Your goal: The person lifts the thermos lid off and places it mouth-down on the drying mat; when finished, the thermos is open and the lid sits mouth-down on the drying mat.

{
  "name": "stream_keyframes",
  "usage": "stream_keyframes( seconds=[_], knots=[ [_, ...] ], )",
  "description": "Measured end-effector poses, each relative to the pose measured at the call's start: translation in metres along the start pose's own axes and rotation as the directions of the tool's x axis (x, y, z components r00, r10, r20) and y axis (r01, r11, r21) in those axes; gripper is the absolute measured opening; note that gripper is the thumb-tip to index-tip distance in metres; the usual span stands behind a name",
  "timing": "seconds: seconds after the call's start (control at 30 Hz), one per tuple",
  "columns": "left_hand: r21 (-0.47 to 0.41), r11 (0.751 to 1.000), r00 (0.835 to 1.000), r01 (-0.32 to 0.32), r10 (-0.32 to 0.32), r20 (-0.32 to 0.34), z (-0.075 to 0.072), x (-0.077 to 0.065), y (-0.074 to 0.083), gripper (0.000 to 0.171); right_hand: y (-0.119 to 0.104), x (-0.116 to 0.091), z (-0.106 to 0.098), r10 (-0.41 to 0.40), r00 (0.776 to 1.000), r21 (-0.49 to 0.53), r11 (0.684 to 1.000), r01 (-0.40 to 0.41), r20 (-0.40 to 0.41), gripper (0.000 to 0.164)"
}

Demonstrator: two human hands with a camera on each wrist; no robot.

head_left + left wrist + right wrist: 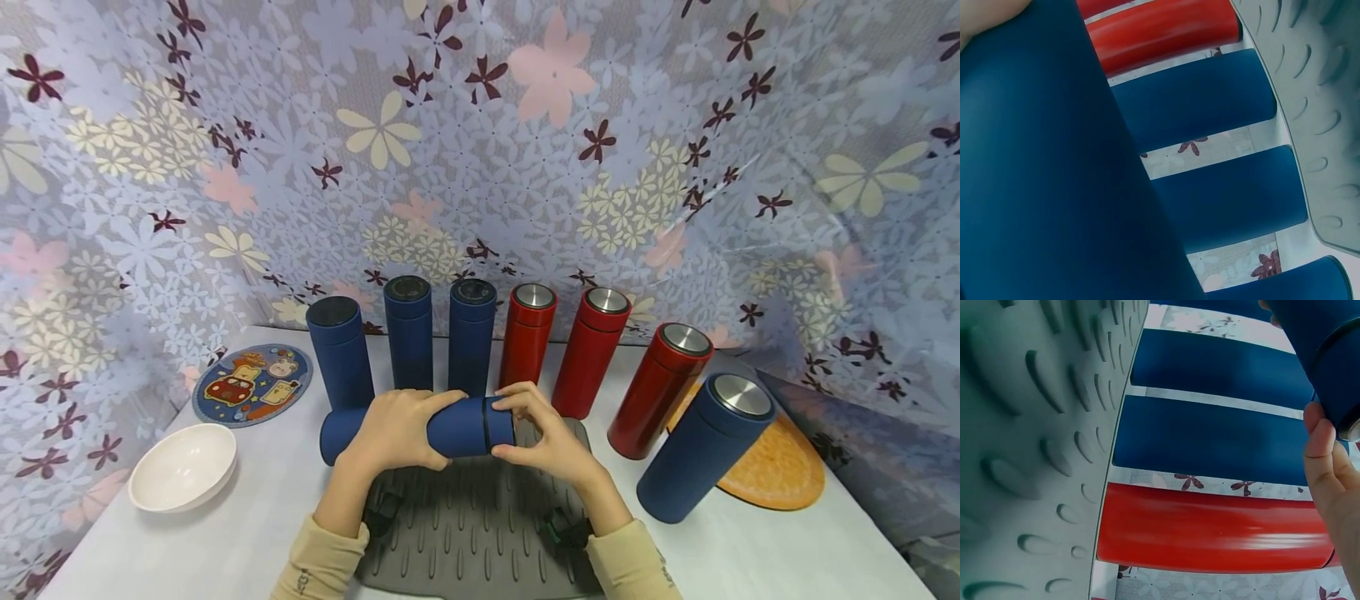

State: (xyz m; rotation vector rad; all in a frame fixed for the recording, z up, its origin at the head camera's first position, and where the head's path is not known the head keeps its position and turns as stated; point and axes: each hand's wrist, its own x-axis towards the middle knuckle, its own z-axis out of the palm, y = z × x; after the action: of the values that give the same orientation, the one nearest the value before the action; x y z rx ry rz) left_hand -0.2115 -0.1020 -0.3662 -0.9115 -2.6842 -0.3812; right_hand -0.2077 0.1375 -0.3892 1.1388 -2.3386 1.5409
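A blue thermos bottle (459, 429) lies sideways in the air over a grey ridged mat (465, 525). My left hand (392, 429) grips it round the body, thumb toward me. At the capped end, my right hand (551, 442) holds the cap between thumb and fingers. In the right wrist view those fingers (1321, 440) sit at the cap's rim, and a bit of silver top shows. The bottle's body (1041, 162) fills much of the left wrist view. Behind it stand three blue bottles (409, 350) and three red bottles (590, 358), all upright.
Another blue bottle (701, 454) with a silver top stands at the right, partly in front of a round orange board (783, 467). On the left are a white bowl (183, 468) and a round cartoon placemat (255, 385). A flowered cloth (480, 167) hangs behind the white table (255, 533).
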Motion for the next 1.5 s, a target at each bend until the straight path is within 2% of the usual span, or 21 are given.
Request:
stream_keyframes(
  seconds=[0.13, 0.23, 0.33, 0.47, 0.57, 0.67, 1.03, 1.13, 1.33, 1.5],
  knots=[
    [-0.029, 1.0, 1.0, 0.011, -0.01, 0.008, 0.0, 0.0, 0.0, 0.079, 0.009, 0.001, 0.0, 0.059, 0.998, 0.009, 0.998, -0.059, 0.001, 0.053],
    [-0.031, 0.999, 1.0, 0.014, -0.014, 0.01, 0.0, 0.001, 0.001, 0.08, 0.008, 0.002, -0.002, 0.171, 0.985, 0.045, 0.984, -0.172, 0.009, 0.055],
    [0.002, 1.0, 1.0, 0.009, -0.009, 0.006, 0.0, 0.001, 0.003, 0.08, 0.006, 0.004, -0.003, 0.308, 0.951, 0.076, 0.948, -0.308, 0.014, 0.053],
    [0.053, 0.999, 1.0, 0.006, -0.006, -0.006, 0.001, 0.002, 0.004, 0.08, 0.002, 0.008, -0.004, 0.472, 0.881, 0.12, 0.875, -0.469, 0.003, 0.043],
    [0.07, 0.997, 1.0, 0.012, -0.011, -0.011, 0.001, 0.001, 0.004, 0.08, 0.0, 0.009, -0.004, 0.546, 0.837, 0.208, 0.816, -0.54, 0.033, 0.043],
    [0.086, 0.996, 1.0, 0.005, -0.004, -0.012, 0.001, 0.001, 0.004, 0.079, 0.0, 0.009, -0.005, 0.562, 0.824, 0.297, 0.776, -0.556, 0.074, 0.044],
    [0.166, 0.986, 0.997, -0.034, 0.044, -0.058, 0.0, 0.001, 0.004, 0.077, 0.003, 0.008, -0.006, 0.533, 0.84, 0.407, 0.748, -0.524, 0.102, 0.044],
    [0.159, 0.987, 0.997, -0.036, 0.046, -0.06, 0.001, 0.001, 0.004, 0.076, 0.004, 0.007, -0.007, 0.512, 0.853, 0.404, 0.761, -0.507, 0.104, 0.046],
    [0.123, 0.992, 0.999, -0.024, 0.029, -0.039, 0.0, 0.001, 0.003, 0.077, 0.007, 0.005, -0.01, 0.451, 0.885, 0.37, 0.808, -0.459, 0.113, 0.049],
    [0.108, 0.994, 0.999, -0.013, 0.016, -0.028, -0.001, 0.001, 0.004, 0.077, 0.007, 0.004, -0.011, 0.411, 0.902, 0.382, 0.819, -0.428, 0.129, 0.052]
  ],
)
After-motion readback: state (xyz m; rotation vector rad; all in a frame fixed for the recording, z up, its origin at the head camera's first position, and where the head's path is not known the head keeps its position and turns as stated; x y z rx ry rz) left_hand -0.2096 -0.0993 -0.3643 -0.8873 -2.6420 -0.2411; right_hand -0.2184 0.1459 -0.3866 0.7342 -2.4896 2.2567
